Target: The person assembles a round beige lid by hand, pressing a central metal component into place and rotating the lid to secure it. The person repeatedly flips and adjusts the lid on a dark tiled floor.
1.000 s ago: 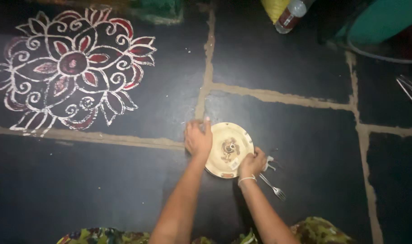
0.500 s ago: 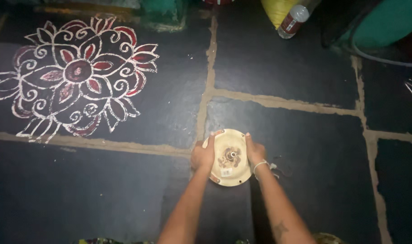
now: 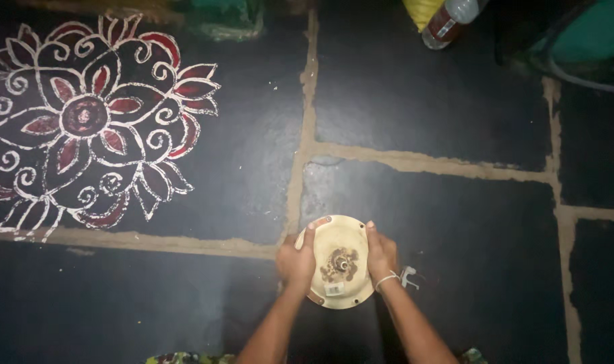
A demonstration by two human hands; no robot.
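Both hands are on it: the round, cream-coloured metal disc with a rusty brown hub at its centre (image 3: 337, 263) sits low in the middle of the view, right over the dark stone floor (image 3: 442, 229), just beside the pale mortar joint (image 3: 300, 175) that runs up between the slabs. The left hand (image 3: 296, 261) clamps the disc's left edge, fingers curled over the rim, thumb up along the side; that grip is closed firmly on the disc. The right hand (image 3: 381, 255) does the same on the opposite edge, fingers wrapped around the rim, a thin white thread band (image 3: 386, 278) at the wrist. So the disc is pinched between the two palms, its face turned up towards the camera.

Just beside the right wrist, a small pale metal part (image 3: 409, 276) lies on the floor. Well away to the upper left, a white and red floral chalk drawing (image 3: 84, 121) spreads across a slab. At the top edge, a clear plastic bottle with a red label (image 3: 448, 20) lies tilted, next to a teal plastic tub (image 3: 590, 30).
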